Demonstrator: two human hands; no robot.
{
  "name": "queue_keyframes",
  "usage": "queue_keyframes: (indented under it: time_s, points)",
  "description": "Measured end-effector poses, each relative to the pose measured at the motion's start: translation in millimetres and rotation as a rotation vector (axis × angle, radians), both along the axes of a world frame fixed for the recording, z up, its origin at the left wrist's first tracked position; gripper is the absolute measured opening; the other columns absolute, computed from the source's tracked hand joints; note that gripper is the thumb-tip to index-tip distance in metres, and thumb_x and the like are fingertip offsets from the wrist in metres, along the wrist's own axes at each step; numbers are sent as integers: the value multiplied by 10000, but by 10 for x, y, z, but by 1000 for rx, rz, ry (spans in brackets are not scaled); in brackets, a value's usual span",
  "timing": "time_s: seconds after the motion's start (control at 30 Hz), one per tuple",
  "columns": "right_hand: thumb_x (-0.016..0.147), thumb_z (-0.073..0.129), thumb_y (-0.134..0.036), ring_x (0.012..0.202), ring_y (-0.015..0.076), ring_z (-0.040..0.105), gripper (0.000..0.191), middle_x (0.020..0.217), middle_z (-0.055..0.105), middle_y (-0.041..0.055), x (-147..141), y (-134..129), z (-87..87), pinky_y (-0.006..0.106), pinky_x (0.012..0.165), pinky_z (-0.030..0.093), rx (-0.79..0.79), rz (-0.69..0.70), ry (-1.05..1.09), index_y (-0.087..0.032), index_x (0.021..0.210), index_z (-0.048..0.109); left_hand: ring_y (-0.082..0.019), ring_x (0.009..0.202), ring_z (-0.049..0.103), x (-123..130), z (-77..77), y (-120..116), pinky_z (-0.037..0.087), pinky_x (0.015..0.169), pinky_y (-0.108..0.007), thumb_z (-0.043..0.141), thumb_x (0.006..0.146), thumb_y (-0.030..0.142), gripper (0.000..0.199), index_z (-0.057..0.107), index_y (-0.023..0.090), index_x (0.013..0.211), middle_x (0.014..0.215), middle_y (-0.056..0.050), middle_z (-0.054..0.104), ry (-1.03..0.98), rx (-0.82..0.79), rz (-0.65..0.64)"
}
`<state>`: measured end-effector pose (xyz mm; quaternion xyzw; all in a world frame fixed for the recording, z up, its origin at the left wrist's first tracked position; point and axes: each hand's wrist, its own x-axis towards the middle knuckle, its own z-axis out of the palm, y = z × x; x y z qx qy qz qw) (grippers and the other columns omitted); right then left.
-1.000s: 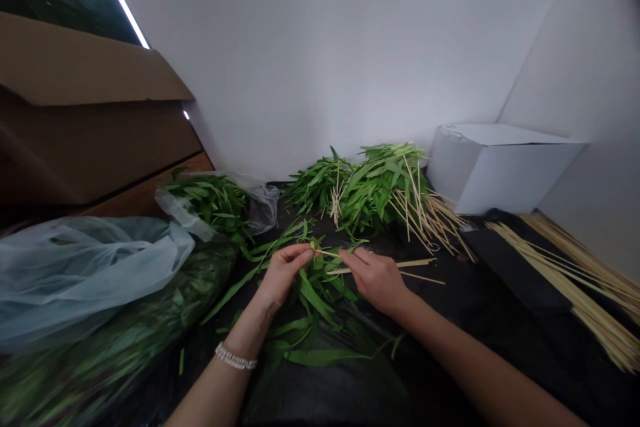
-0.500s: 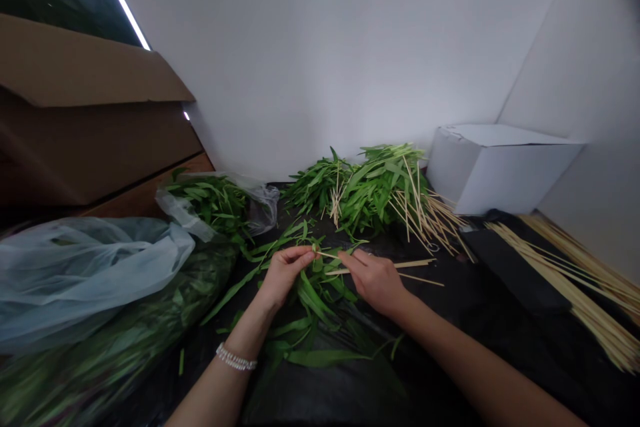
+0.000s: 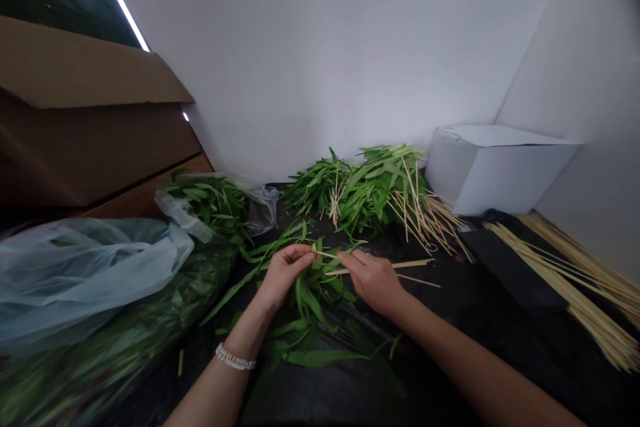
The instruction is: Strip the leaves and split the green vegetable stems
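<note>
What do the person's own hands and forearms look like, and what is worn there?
The left hand and right hand wear no gloves, and no sleeves show on the forearms. A pale, shiny beaded bracelet, seemingly in two rows, circles the left wrist; the right wrist shows none.

no readable text, labels, brands, numbers or signs

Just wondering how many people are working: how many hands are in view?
2: the left hand, near the centre, pinching a bit of greenery on a thin stick; and the right hand, just right of it, holding that stick. No others show.
</note>
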<state>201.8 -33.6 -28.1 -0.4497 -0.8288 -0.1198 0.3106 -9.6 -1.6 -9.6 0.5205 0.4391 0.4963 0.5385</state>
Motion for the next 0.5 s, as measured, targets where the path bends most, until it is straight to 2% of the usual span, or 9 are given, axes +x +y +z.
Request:
queue_keyframes:
  time_s: [0.5]
  points:
    - [911,412,-91,694,138,606,327,837,657,43,-33,-13,-41,221,643,416,17,39,18,-161,1162,611,-157,691,664,-7,-16,-6,514,753,-277,850,578,316,255,749,160,753,760,-42,750,-62,-64,-11]
